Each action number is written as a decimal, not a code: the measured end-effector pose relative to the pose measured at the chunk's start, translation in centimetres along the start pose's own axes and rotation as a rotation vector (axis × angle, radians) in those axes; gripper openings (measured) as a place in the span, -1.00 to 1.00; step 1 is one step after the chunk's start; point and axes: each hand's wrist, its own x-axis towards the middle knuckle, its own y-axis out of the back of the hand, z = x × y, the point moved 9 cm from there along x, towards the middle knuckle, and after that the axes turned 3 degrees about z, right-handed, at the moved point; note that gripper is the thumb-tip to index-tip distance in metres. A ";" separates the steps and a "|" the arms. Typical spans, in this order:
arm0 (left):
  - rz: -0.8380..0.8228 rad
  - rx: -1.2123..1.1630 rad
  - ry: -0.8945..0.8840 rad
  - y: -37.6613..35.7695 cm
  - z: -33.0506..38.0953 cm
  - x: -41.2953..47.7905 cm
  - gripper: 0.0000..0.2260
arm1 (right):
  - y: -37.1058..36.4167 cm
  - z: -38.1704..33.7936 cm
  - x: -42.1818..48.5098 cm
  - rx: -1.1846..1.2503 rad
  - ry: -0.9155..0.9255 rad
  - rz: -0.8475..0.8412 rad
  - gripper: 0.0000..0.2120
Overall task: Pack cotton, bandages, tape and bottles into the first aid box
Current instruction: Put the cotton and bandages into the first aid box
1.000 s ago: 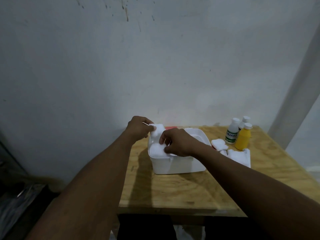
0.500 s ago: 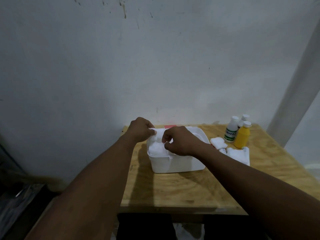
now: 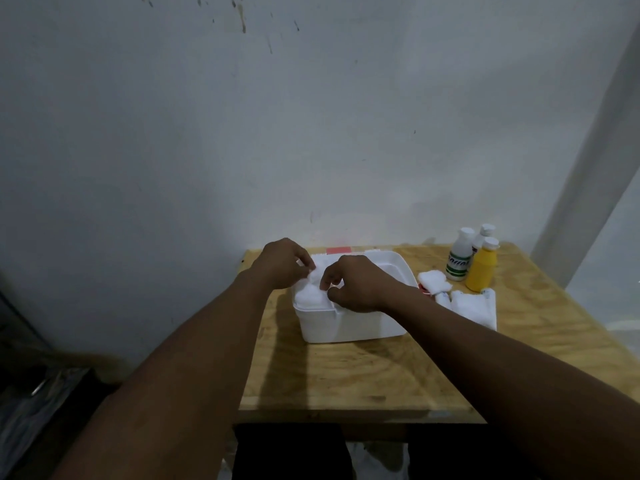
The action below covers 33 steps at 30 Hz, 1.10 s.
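Cotton between left hand, right hand

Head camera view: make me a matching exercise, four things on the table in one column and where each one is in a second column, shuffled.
Things
1. yellow bottle
2. box
3. cotton
4. bandages

Places
A. lying right of the box, in front of the bottles
B. pinched by the left hand and right hand
C. standing at the back right of the table, beside the white bottles
D. open, under both hands

Pairs: 1-C, 2-D, 3-B, 4-A
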 end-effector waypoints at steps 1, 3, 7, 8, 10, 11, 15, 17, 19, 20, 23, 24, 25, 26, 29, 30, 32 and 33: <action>0.003 -0.002 0.000 0.0 0.0 0.0 -0.89 | 0.2 0.0 -0.1 0.005 0.000 0.001 -0.77; 0.005 -0.003 -0.002 0.2 0.2 -0.1 -0.90 | 1.2 0.0 -0.3 0.036 0.000 0.031 -0.78; 0.068 -0.009 -0.049 1.7 2.0 0.3 -0.87 | 5.3 1.8 -0.9 0.088 -0.061 0.154 -0.79; 0.079 -0.023 -0.055 1.9 2.6 0.5 -0.87 | 6.4 2.6 -1.1 0.069 -0.077 0.174 -0.79; 0.079 -0.052 -0.063 1.6 4.0 1.4 -0.86 | 8.7 5.0 -1.5 0.032 -0.132 0.187 -0.81; 0.071 -0.055 -0.074 1.2 5.0 1.9 -0.86 | 9.9 6.6 -1.9 0.013 -0.175 0.192 -0.81; -0.004 -0.005 -0.168 -2.1 10.2 4.0 -0.86 | 12.3 14.1 -4.5 -0.116 -0.379 0.118 -0.80; -0.061 0.041 -0.219 -4.3 13.1 4.9 -0.83 | 11.5 17.3 -5.9 -0.185 -0.447 -0.041 -0.78; -0.114 0.113 -0.263 -6.5 15.7 5.6 -0.79 | 10.2 19.4 -7.5 -0.219 -0.520 -0.209 -0.68; -0.144 0.167 -0.281 -7.7 16.9 6.0 -0.76 | 9.7 20.1 -8.1 -0.247 -0.539 -0.274 -0.62; -0.232 0.377 -0.333 -11.2 19.8 6.8 -0.66 | 8.1 21.0 -8.9 -0.379 -0.486 -0.391 -0.51; -0.254 0.432 -0.335 -12.1 20.4 7.0 -0.64 | 7.6 21.3 -9.0 -0.385 -0.485 -0.401 -0.50; -0.271 0.473 -0.330 -12.8 20.8 7.1 -0.63 | 7.2 21.5 -8.9 -0.378 -0.489 -0.397 -0.49; -0.289 0.498 -0.322 -13.7 21.3 7.3 -0.62 | 6.9 22.0 -8.8 -0.364 -0.494 -0.385 -0.48; -0.344 0.542 -0.291 -15.7 21.7 7.4 -0.64 | 6.4 22.8 -8.4 -0.288 -0.491 -0.344 -0.53; -0.359 0.551 -0.286 -16.2 21.7 7.3 -0.65 | 6.3 22.8 -8.3 -0.271 -0.477 -0.335 -0.56; -0.383 0.554 -0.279 -17.1 21.4 7.3 -0.67 | 6.1 22.9 -8.0 -0.243 -0.445 -0.312 -0.64; -0.393 0.549 -0.274 -17.3 21.2 7.3 -0.66 | 6.1 23.0 -7.9 -0.230 -0.435 -0.298 -0.70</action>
